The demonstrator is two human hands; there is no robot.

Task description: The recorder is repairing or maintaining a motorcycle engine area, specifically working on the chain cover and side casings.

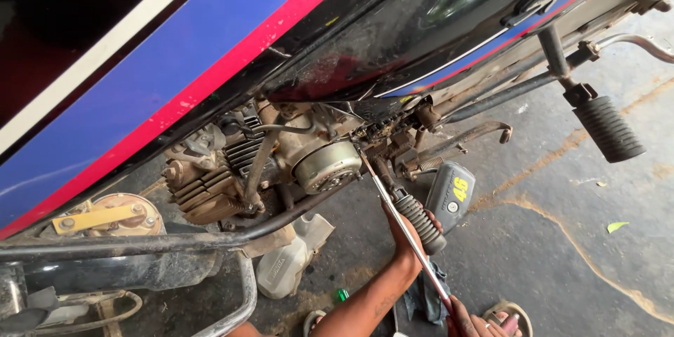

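Concrete floor (562, 253): white jug (281, 267) beneath motorcycle (316, 161).

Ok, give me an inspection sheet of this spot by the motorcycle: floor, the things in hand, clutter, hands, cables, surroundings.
Surface: grey concrete floor, cracked and stained.
Job's things: long metal rod tool reaching up to the round engine cover; ribbed footpeg beside it.
Clutter: white plastic cover, grey side panel, green leaf.
Hands: left hand around the footpeg; right hand gripping the tool's lower end.
Cables: thin cable along the frame, course unclear.
Surroundings: black, blue and red fuel tank overhead; sandalled feet below.
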